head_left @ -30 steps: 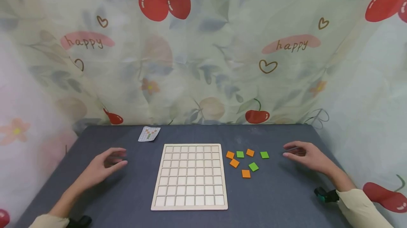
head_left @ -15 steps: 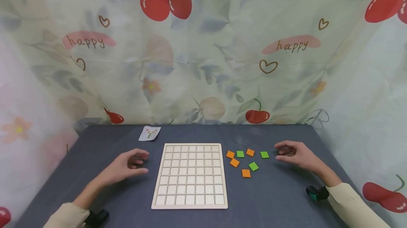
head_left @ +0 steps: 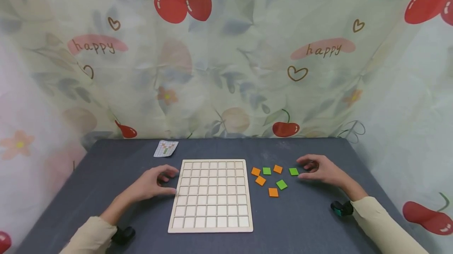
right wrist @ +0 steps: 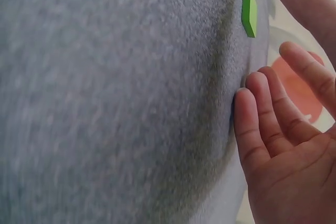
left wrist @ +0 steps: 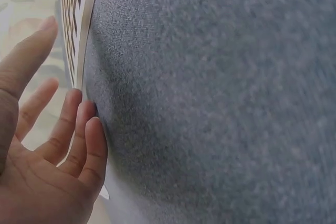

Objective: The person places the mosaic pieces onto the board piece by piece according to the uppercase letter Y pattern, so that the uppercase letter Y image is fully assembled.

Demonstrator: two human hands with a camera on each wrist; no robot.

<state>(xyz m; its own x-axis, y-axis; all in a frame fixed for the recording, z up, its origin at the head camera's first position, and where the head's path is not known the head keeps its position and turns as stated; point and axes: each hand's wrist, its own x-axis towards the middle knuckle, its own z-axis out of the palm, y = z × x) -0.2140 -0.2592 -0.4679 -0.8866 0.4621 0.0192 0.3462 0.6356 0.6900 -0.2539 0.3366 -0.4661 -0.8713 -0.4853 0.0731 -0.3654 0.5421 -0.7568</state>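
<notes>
Two sides, one rule: low and light

At the far left, my left hand is hovering over the dark table, thumb and fingers spaced wide and holding nothing. Just past it, near the table's back edge, a small printed card is lying, showing a grid with a coloured pattern. Next, the gridded board is lying flat in the middle. My thumb and forefinger tips are sitting right at its left edge, and I am not managing to tell whether they are touching it. If I am steadying the board, I am judging that soft pressure along the rim would be serving better than fingers across the squares.

Right of the board, four orange tiles and three green tiles are lying scattered and flat. The rightmost green tile is lying just beside my right hand, whose thumb and forefinger are leaving a clear gap between them, gripping nothing. For a clean pinch, I am favouring fingertips on opposite edges, coming from the right so that neighbours are not getting nudged. Such small pieces are probably sliding easily, so I am preferring a light hold over a push.
</notes>
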